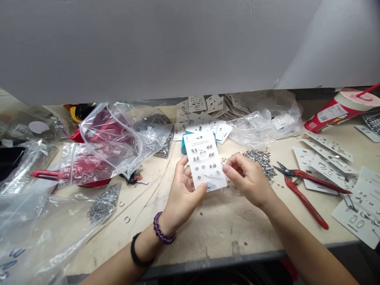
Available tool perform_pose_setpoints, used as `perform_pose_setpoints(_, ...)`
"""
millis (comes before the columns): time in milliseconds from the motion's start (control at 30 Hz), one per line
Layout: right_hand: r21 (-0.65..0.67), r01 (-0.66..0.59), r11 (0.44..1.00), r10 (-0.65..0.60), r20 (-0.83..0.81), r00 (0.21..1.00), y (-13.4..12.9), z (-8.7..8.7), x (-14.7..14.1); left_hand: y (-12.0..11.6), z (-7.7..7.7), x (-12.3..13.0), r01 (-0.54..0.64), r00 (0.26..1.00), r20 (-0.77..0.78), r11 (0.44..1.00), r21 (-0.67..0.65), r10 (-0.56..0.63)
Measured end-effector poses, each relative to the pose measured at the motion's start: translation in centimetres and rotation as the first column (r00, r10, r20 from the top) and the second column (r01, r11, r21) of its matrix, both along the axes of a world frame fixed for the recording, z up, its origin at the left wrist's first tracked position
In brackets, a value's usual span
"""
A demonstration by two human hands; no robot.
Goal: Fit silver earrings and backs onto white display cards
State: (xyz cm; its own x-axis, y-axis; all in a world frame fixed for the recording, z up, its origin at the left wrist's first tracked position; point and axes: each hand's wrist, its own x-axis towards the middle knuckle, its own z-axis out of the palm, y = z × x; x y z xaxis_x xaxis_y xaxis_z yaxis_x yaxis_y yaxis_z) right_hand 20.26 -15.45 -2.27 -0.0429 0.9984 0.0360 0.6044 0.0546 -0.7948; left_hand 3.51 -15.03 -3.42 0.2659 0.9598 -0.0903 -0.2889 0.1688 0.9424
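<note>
Near the middle of the view, my left hand [187, 194] grips a white earring card [204, 162] by its lower left edge, thumb across the front. Several small silvery studs sit in rows on the card, and a barcode shows near its bottom. Just right of the card, my right hand [247, 178] has thumb and forefinger pinched together; whatever may be between them is too small to make out. A pile of tiny metal pieces [263, 162] lies behind the right hand. Part of a turquoise object [183, 148] shows behind the card.
Red-handled pliers [305, 194] lie at right, beside more earring cards [323, 166]. A red cup [334, 111] with a straw leans behind them. Stacked cards [208, 107] and a clear bag [267, 126] are at the back. Plastic bags [118, 134] crowd the left. Two rings [127, 219] lie nearby.
</note>
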Motion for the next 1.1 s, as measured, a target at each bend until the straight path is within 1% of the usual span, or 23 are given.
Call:
perform_pose_setpoints(33,-0.103,-0.077,0.992,0.071,-0.064,0.995,0.0,0.1,0.1,0.0,0.0,-0.1,-0.015,1.000,0.025,1.000,0.003,0.015)
perform_pose_setpoints(67,-0.183,-0.163,0.970,0.141,-0.128,0.982,0.1,0.2,0.1,0.0,0.0,-0.1,-0.030,0.999,0.045,1.000,0.005,0.030)
perform_pose_setpoints(100,-0.233,-0.237,0.943,0.195,-0.190,0.962,0.1,0.3,0.0,0.1,0.0,-0.2,-0.044,0.997,0.061,0.999,0.007,0.044)
perform_pose_setpoints(167,-0.256,-0.316,0.913,0.241,-0.286,0.927,0.0,0.3,-0.3,0.1,0.0,-0.3,-0.058,0.995,0.078,0.998,0.009,0.057)
perform_pose_setpoints(267,-0.247,-0.316,0.916,0.229,-0.326,0.917,-0.2,0.1,-0.9,0.2,-0.1,-0.3,-0.060,0.996,0.071,0.998,-0.014,0.060)
perform_pose_setpoints(400,-0.236,-0.308,0.922,0.231,-0.303,0.924,-0.3,-0.1,-1.1,0.5,-0.2,-0.3,-0.064,0.995,0.070,0.995,-0.077,0.070)
perform_pose_setpoints(500,-0.209,-0.308,0.928,0.254,-0.249,0.935,-0.4,-0.1,-1.1,0.6,-0.3,-0.2,-0.089,0.992,0.083,0.990,-0.105,0.098)
perform_pose_setpoints(600,-0.165,-0.300,0.940,0.271,-0.176,0.946,-0.6,-0.1,-1.4,0.7,-0.5,-0.2,-0.086,0.989,0.107,0.988,-0.131,0.100)
perform_pose_setpoints(833,-0.140,-0.304,0.942,0.289,-0.115,0.950,-0.7,-0.2,-1.7,0.6,-0.7,-0.4,-0.109,0.984,0.129,0.986,-0.125,0.125)
perform_pose_setpoints(1000,-0.148,-0.303,0.941,0.287,-0.124,0.950,-0.7,-0.3,-1.6,0.9,-0.6,-0.3,-0.071,0.989,0.118,0.982,-0.175,0.093)
perform_pose_setpoints(1100,-0.100,-0.300,0.949,0.290,-0.097,0.952,-0.7,-0.3,-1.6,1.0,-0.7,-0.2,-0.064,0.992,0.093,0.984,-0.164,0.080)
